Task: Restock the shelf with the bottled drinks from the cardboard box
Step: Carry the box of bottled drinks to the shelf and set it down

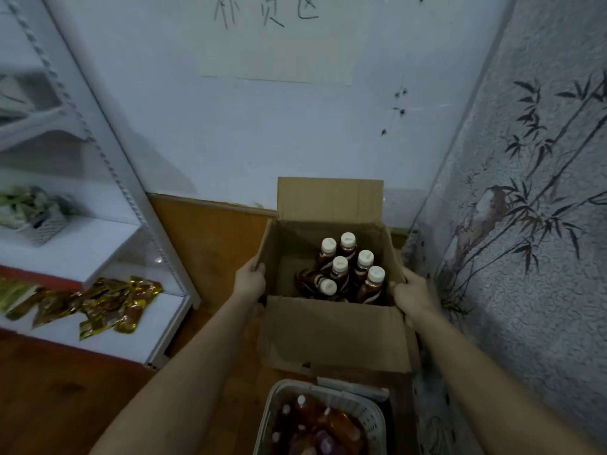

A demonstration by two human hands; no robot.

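**Restocking barely begun: box still loaded**

The open brown cardboard box point(331, 330) sits on the wooden floor at centre frame, holding six dark bottled drinks with white caps point(339, 266) clustered at its right; none appears on the white metal shelf point(108, 238) at the left, though its upper tiers are blurred. The left hand point(250, 280) clasps the box's left wall, and the right hand point(409, 292) curls over its right wall. Gold foil packets point(108, 303) lie on the lowest shelf. A white plastic basket point(368, 412) of bottles stands at bottom centre. All the shelving remains.
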